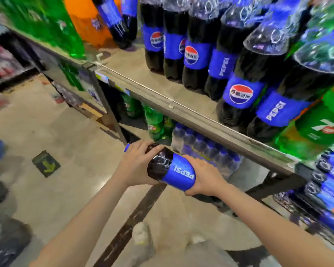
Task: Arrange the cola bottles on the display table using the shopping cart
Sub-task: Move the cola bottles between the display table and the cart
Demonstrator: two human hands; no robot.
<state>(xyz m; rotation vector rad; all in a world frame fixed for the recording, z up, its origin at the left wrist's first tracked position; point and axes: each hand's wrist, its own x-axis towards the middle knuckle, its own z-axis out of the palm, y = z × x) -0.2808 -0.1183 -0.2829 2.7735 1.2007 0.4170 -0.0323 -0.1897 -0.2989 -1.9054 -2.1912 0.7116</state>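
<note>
Carry step: left hand (137, 162) curls round the neck, right hand (202, 178) round the base of a cola bottle (170, 168) held sideways below the shelf (162, 93); next, likely upright it beside the standing row.

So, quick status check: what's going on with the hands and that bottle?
Left hand grips neck end, right hand grips base. Cola bottle held sideways, below the shelf. Open spot on shelf ahead; nothing blocking.
</note>
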